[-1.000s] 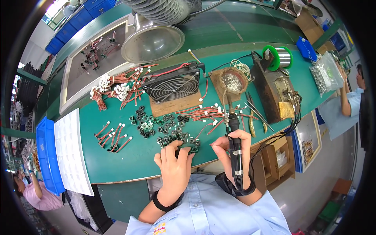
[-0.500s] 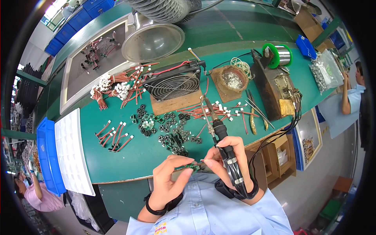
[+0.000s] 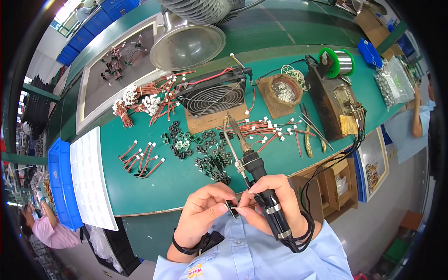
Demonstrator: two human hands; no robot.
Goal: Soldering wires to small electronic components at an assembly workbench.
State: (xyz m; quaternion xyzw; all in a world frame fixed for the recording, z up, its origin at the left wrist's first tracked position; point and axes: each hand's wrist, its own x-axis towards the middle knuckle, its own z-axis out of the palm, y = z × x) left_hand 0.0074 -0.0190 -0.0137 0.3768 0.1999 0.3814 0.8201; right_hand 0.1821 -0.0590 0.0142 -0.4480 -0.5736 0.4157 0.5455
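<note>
Small black part pinched at lower centre, iron in hand

Left hand (image 3: 205, 212) fingers and right hand (image 3: 275, 200) fingertips pinch a small black component (image 3: 231, 208); right also clenches the soldering iron (image 3: 254, 172), whose hot tip could likely scorch nearby red wires (image 3: 266, 130) on the bench (image 3: 163, 182)

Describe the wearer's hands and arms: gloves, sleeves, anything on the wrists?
Both hands bare, no gloves. Left hand has a black band with a black block on the wrist. Right hand has a black cable looped around the wrist. A light blue shirt with a small coloured chest patch shows below; forearms uncovered.
</note>
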